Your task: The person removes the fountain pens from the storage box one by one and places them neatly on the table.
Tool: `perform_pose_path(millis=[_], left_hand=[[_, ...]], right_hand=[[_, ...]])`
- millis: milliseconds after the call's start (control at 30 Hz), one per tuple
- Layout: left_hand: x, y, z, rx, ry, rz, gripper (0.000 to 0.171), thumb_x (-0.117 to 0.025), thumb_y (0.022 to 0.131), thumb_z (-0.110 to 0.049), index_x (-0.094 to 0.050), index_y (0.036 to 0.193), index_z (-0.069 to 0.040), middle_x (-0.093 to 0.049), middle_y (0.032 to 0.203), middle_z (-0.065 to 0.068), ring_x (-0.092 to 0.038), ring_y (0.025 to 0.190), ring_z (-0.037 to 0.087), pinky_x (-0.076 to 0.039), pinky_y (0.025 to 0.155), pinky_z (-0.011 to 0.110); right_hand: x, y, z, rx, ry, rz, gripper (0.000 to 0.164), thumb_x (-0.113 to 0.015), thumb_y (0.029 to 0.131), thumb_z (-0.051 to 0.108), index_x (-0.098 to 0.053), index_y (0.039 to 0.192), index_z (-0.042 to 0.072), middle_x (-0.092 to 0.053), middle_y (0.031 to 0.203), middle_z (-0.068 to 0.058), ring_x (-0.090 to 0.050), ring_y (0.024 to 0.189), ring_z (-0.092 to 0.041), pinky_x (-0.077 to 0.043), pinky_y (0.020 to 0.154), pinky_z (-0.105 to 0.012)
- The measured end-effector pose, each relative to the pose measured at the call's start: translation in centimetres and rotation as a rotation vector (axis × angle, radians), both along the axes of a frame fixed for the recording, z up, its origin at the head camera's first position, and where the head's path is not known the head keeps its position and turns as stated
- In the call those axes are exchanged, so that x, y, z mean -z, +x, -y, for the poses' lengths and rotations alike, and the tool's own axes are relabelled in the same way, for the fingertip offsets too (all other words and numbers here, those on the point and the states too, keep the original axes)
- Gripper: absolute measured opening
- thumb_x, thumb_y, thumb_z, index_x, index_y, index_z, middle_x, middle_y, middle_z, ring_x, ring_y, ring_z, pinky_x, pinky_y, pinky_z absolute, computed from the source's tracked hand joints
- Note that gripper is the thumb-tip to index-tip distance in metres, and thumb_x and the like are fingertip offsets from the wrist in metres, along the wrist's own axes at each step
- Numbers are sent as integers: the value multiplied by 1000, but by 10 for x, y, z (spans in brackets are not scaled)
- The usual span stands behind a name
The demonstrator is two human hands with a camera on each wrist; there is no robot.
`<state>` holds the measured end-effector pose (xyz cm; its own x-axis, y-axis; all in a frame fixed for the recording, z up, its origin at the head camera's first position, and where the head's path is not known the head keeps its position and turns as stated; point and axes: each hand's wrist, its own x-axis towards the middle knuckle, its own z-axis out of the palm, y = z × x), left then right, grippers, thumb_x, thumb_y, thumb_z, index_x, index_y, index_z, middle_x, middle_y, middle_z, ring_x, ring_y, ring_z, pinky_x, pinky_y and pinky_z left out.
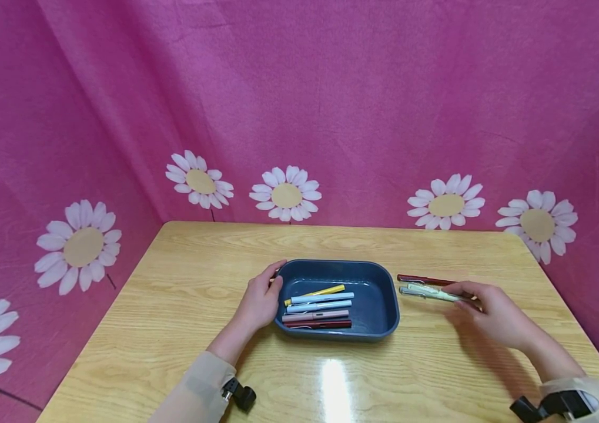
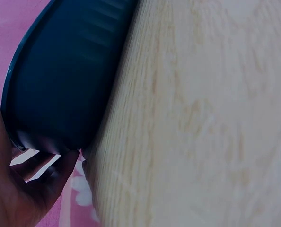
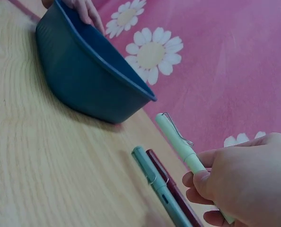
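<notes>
My left hand [image 1: 259, 301] grips the left end of a dark blue plastic bin [image 1: 340, 335], thumb over the rim and fingers along the outside. Inside the bin, toward its left side, lie a yellow pen [image 1: 328, 290], two light blue pens, a pink pen [image 1: 323, 316] and a dark red pen [image 1: 331, 324]. To the right of the bin, my right hand [image 1: 500, 317] pinches a light green pen [image 3: 171, 135], its clip end pointing toward the bin. Just below that pen, a grey-green pen [image 3: 160, 188] and another dark red pen [image 3: 178, 194] lie side by side on the table.
The wooden table [image 1: 198, 264] has its far edge close to a pink curtain [image 1: 331, 117] printed with white daisies. Curtain also stands along the left and right sides. A bright light reflection shows on the tabletop in front of the bin.
</notes>
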<state>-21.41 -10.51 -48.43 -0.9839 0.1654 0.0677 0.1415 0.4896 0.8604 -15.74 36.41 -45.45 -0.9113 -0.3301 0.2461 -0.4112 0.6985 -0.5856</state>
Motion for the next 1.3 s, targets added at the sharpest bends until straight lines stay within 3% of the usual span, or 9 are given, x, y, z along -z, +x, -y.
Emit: perform_pose_path(millis=[167, 433, 733, 1300], left_hand=[[1, -1, 0, 3, -4, -9, 45, -45, 114, -21, -50, 159, -15, -61, 145, 14, -59, 130, 32, -44, 113, 55], [0, 0, -1, 4, 3, -28, 44, -45, 114, -17, -51, 157, -14, -62, 142, 17, -61, 127, 34, -44, 112, 56], [-1, 0, -1, -2, 7, -5, 44, -45, 114, -19, -50, 158, -15, -61, 145, 15, -60, 129, 33, -44, 113, 55], [-1, 0, -1, -2, 14, -9, 44, -45, 114, -18, -50, 158, -14, -61, 145, 15, -60, 129, 32, -45, 112, 54]], right_hand=[[10, 0, -1, 5, 0, 27, 30, -69, 93, -14, -75, 114, 6, -72, 103, -5, -59, 85, -12, -52, 69, -23], [22, -2, 5, 47, 73, 87, 29, -72, 94, -10, -75, 116, 7, -72, 111, -3, -65, 100, -16, -57, 84, -27], [37, -4, 7, 80, 35, 42, 30, -76, 90, -11, -75, 114, 7, -73, 112, -7, -68, 103, -17, -53, 84, -16], [44, -7, 6, 84, 39, -19, 32, -78, 88, -12, -76, 110, 9, -72, 110, -4, -67, 99, -16, -54, 83, -18]])
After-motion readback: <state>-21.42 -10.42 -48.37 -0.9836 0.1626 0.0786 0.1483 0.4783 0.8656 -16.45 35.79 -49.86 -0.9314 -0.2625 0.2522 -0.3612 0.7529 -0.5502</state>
